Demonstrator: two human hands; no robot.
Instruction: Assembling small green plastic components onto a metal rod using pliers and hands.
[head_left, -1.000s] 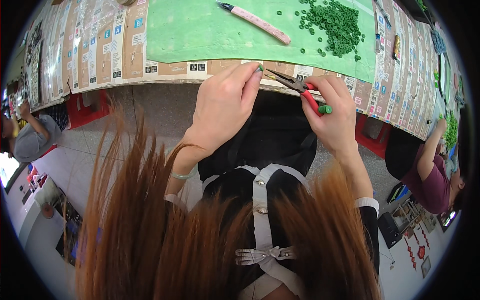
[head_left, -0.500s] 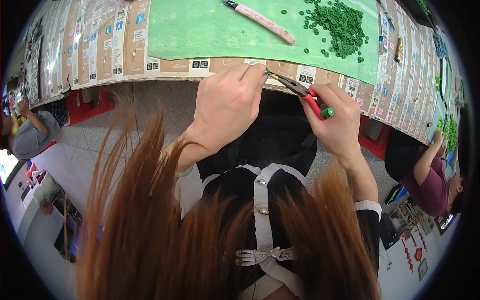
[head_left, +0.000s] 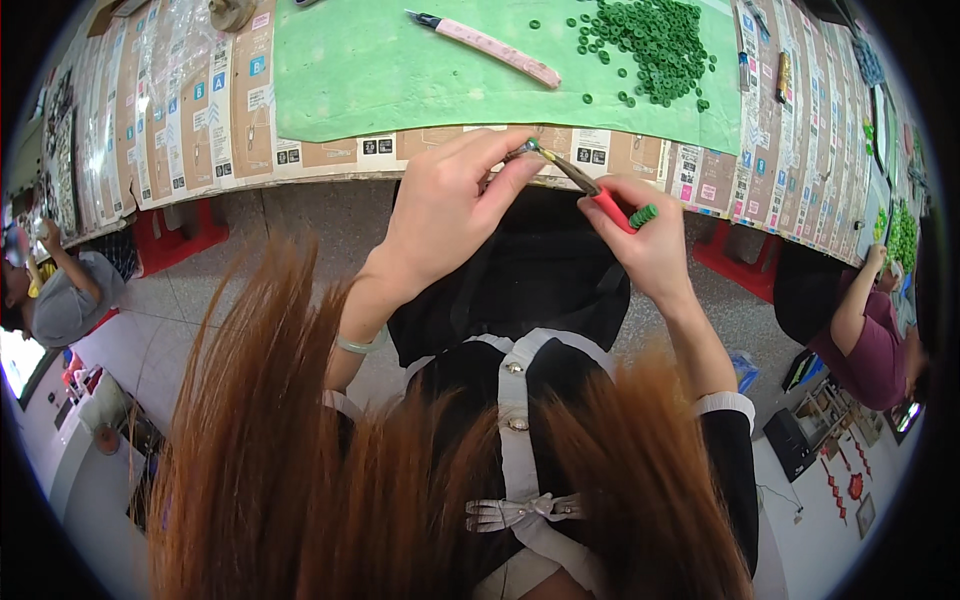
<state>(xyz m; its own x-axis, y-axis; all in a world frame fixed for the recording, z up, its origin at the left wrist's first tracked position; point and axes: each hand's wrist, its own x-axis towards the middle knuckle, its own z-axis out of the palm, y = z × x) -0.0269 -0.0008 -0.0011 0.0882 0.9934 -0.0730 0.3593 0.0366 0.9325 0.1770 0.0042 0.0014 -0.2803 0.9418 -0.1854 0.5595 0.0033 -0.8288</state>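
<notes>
Red-handled pliers [head_left: 600, 190], gripped by right hand [head_left: 650, 240], point up-left to left hand's [head_left: 450, 215] pinch.

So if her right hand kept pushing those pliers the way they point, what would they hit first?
Probably the left hand's fingertips, which pinch something small right at the tip of the pliers held by the right hand; depth is hard to judge.

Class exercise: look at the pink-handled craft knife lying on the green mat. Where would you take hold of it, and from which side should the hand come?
Grip the craft knife around the middle of its long pink handle, coming from above with fingers across its width. It lies flat on the green mat, slanted, with the dark blade end pointing to the upper left, so stay well toward the lower-right half. Nothing crowds it; the green rings lie apart to its right.
</notes>
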